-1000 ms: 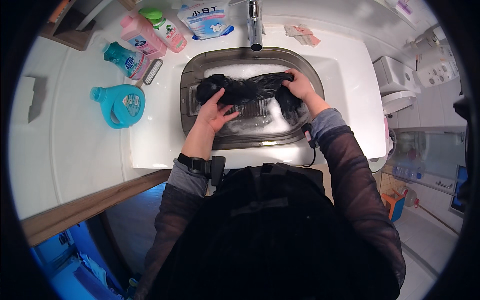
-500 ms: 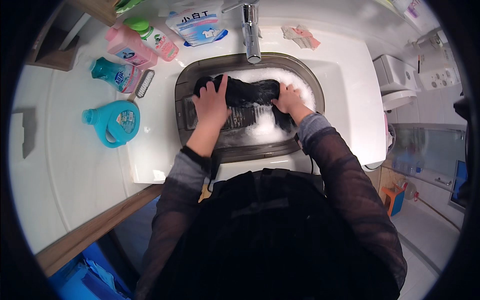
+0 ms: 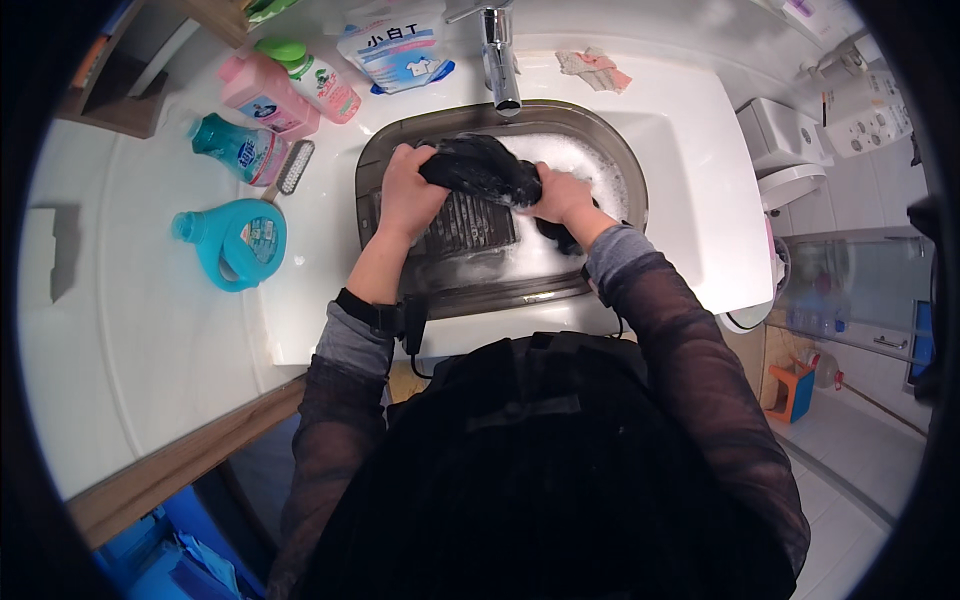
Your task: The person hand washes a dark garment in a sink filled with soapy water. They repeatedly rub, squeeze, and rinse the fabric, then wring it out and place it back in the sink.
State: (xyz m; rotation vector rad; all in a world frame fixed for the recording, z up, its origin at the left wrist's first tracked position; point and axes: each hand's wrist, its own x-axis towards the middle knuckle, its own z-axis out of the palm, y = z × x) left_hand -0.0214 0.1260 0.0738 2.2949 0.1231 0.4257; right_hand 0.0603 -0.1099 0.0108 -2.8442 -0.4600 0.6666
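A wet black cloth or garment [image 3: 478, 168] is stretched between my two hands, with suds on it. My left hand [image 3: 410, 190] is closed round its left end. At the other end my right hand [image 3: 562, 194] grips the bunched fabric, and a darker fold hangs below it into the foam. Both hands are over a dark grey, see-through basin [image 3: 365, 170], which sits in the white sink. Ridges of a built-in washboard [image 3: 465, 225] show under the cloth, between the hands. White foam [image 3: 590, 160] floats on the water at the right side. The garment's kind cannot be made out.
The tap [image 3: 500, 65] reaches over the basin's far rim. Left of the sink stand a teal jug [image 3: 240, 245], a teal bottle [image 3: 235, 148], pink bottles [image 3: 270, 95] and a scrubbing brush [image 3: 295, 167]. A detergent pouch [image 3: 398, 50] and a crumpled rag [image 3: 593, 70] lie behind.
My left hand has gone from fingers spread over the cloth to gripping its end. The cloth has been lifted and bunched, uncovering more washboard; my right hand has shifted slightly left.
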